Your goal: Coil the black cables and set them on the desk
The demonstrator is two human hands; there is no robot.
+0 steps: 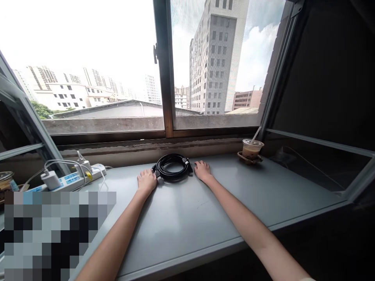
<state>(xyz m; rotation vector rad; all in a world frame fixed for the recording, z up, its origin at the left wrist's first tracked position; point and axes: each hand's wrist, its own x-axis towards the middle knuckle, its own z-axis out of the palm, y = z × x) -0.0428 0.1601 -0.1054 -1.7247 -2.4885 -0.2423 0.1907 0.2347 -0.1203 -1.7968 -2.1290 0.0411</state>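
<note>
One lidded plastic cup stands well to the right of the right hand and somewhat farther away than it, holding a brown drink; its straw leans up to the right, and a brown holder surrounds its base. Far to the left of the left hand, a second cup is cut off by the edge of the view, its contents too little seen to tell. Nearer that hand, on its left, lies a white power strip with blue socket faces and chargers plugged in. Between the two hands, a black cable lies coiled flat on the grey table; the ring looks widest from one hand toward the other, with one plug beside the left thumb and another connector on the side toward the right hand. Both forearms reach forward and converge on the coil. The left hand is palm down, fingers loosely extended, gripping nothing visible; whether its thumb touches the plug I cannot tell. The right hand rests palm down just beside the coil, its fingers slightly bent and pointing forward and left, with nothing visible in its grasp.
</note>
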